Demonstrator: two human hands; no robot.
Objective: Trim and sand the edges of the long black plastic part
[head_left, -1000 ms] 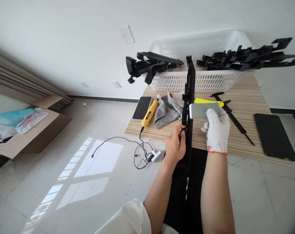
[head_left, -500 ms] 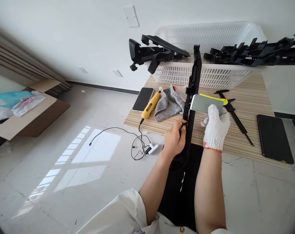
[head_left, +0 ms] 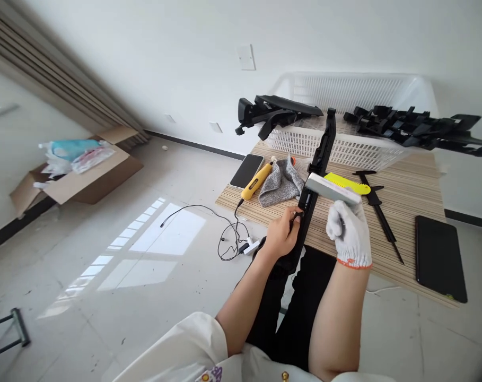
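Observation:
My bare left hand (head_left: 282, 232) is closed around the lower part of a long black plastic trim strip (head_left: 323, 151), which slants up and away over the table edge. In a white knitted glove with an orange cuff, my right hand (head_left: 349, 233) grips a flat grey-white block (head_left: 332, 190). The left end of the block overlaps the strip in view, above my left fingers; whether they touch I cannot tell. Just behind the block lies a bright yellow tool with a toothed edge (head_left: 354, 184). A black caliper (head_left: 378, 209) rests to the right of it.
On the striped table (head_left: 415, 183) are a grey cloth (head_left: 280, 185), a yellow corded tool (head_left: 256, 181) and two phones, one left (head_left: 246, 171), one right (head_left: 440, 257). Behind stands a white basket (head_left: 304, 143) with black parts overhanging. Cables (head_left: 225, 233) and a cardboard box (head_left: 93, 170) lie left.
The block has tilted from showing its broad grey face to showing mostly its narrow pale edge. My left hand keeps its hold on the strip. The whole view has shifted.

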